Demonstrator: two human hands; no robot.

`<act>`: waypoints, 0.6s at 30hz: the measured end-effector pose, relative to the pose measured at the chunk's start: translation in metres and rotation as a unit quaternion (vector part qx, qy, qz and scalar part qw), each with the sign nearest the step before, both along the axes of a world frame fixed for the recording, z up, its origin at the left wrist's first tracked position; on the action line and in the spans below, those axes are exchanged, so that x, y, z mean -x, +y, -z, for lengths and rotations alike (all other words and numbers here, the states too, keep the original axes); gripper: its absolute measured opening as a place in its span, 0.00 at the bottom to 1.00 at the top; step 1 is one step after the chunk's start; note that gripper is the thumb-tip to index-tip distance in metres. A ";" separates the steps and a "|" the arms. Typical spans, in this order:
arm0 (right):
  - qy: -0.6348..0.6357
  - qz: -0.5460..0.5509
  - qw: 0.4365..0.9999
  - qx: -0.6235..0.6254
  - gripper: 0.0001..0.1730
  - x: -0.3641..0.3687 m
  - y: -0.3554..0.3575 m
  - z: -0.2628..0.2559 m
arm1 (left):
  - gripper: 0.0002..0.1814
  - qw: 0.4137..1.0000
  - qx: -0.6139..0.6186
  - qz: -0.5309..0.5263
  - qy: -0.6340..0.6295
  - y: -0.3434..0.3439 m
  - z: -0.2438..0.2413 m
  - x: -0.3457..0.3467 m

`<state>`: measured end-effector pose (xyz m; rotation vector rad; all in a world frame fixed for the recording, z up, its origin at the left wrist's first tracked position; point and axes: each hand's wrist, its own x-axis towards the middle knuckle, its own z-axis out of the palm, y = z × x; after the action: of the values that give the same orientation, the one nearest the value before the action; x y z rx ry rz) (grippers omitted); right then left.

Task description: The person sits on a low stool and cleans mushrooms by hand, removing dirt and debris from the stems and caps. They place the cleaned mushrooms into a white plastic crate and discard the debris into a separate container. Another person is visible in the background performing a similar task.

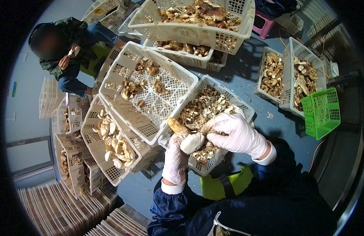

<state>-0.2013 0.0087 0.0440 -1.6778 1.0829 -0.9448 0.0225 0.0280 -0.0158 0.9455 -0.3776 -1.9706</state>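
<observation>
My left hand (177, 159), in a pale, stained glove, holds a mushroom (192, 143) with a smooth white end and a browner part. A yellow-brown length (177, 126) shows by its fingertips; whether it belongs to the same mushroom I cannot tell. The gloved fingers of my right hand (233, 134) pinch at the mushroom's brown side; any small tool there is hidden. Below both hands stands a white plastic crate (243, 106) holding mushroom trimmings (210, 103). Overlapping its left side, a tilted white crate (182, 78) contains a few brown clumps (130, 88).
At left, a crate (92, 141) carries whiter mushrooms (115, 144). Brown mushrooms fill a large crate (187, 32) at the back. On the right are more filled crates (285, 76) and a green basket (321, 113). A person (72, 56) sits at upper left, handling a mushroom. Nested crates (64, 206) stand lower left.
</observation>
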 end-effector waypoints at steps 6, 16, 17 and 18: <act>0.046 0.129 0.989 0.063 0.06 -0.003 -0.001 0.017 | 0.29 0.988 -0.099 -0.062 0.100 -0.007 -0.019 0.010; -0.042 0.067 0.993 0.082 0.09 -0.034 0.012 0.019 | 0.26 0.961 -0.048 -0.140 0.232 -0.014 -0.005 0.025; -0.056 0.079 0.992 0.081 0.09 -0.035 0.013 0.022 | 0.25 0.964 -0.040 -0.146 0.217 -0.014 -0.006 0.028; -0.082 0.084 0.991 0.057 0.09 -0.037 0.013 0.024 | 0.25 0.964 -0.039 -0.144 0.220 -0.014 -0.009 0.030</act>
<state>-0.1643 0.0217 0.0197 -1.5858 1.0885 -1.2515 -0.0075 0.0136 -0.0063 0.5458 0.0870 -1.8659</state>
